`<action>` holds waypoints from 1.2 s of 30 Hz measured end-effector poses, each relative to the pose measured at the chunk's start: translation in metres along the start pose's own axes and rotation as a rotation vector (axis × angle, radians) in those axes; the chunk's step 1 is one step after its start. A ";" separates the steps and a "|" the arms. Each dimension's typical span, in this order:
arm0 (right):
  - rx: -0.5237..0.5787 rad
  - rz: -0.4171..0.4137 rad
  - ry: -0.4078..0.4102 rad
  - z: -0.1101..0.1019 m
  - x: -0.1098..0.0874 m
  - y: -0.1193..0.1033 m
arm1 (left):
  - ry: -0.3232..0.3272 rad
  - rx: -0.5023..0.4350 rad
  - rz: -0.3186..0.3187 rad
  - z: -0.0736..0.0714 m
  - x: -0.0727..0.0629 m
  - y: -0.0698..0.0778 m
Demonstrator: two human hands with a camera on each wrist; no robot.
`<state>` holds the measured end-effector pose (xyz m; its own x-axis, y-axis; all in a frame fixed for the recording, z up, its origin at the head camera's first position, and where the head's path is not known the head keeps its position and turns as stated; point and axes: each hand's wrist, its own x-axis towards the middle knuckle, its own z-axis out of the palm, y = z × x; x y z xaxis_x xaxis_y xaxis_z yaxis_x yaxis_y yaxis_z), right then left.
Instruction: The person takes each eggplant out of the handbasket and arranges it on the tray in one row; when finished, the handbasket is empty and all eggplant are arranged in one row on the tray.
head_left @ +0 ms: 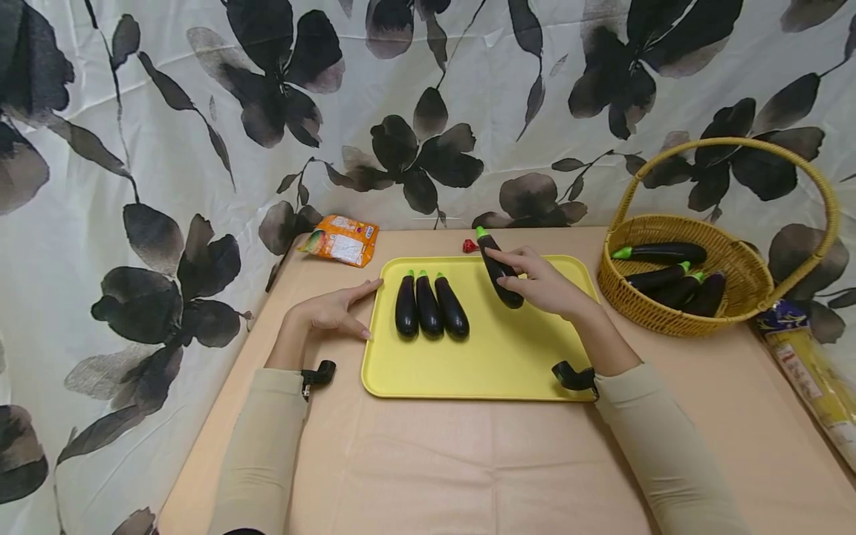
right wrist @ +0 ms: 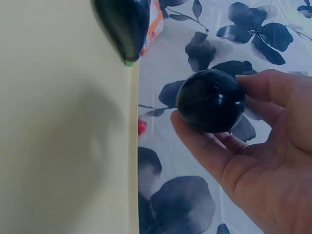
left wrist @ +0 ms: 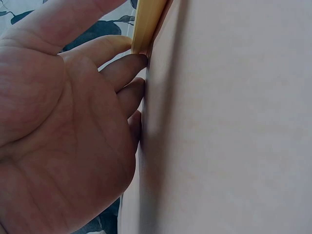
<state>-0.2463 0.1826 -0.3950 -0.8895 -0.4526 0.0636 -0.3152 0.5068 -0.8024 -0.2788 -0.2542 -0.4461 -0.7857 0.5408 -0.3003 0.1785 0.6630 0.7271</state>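
Observation:
My right hand (head_left: 545, 282) pinches a dark purple eggplant (head_left: 500, 269) with a green stem tip, above the far right part of the yellow tray (head_left: 528, 357). In the right wrist view the round end of that eggplant (right wrist: 210, 101) shows between thumb and fingers, apart from the tray surface. Three eggplants (head_left: 429, 306) lie side by side on the tray's left half, stems pointing away from me. At the tray's left edge, my left hand (head_left: 331, 310) touches the rim with extended thumb and fingers; the left wrist view shows its fingertips (left wrist: 124, 44) right at the rim.
A wicker basket (head_left: 675, 321) with a tall handle stands at the right, holding several eggplants (head_left: 662, 253). Behind the tray lie an orange packet (head_left: 342, 240) and a small red object (head_left: 470, 246). A long yellow package (head_left: 809, 371) lies at the table's right edge.

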 end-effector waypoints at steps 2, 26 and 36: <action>-0.001 0.008 -0.017 0.004 0.001 -0.001 | 0.000 -0.002 -0.005 0.000 0.000 0.000; -0.112 0.048 -0.152 0.046 0.011 0.010 | 0.004 0.016 0.003 0.000 0.003 -0.004; -0.125 0.054 -0.168 0.050 0.012 0.011 | 0.002 0.010 0.015 -0.001 0.002 -0.002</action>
<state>-0.2439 0.1464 -0.4325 -0.8418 -0.5328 -0.0861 -0.3160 0.6159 -0.7217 -0.2810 -0.2549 -0.4475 -0.7839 0.5496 -0.2888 0.1957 0.6602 0.7252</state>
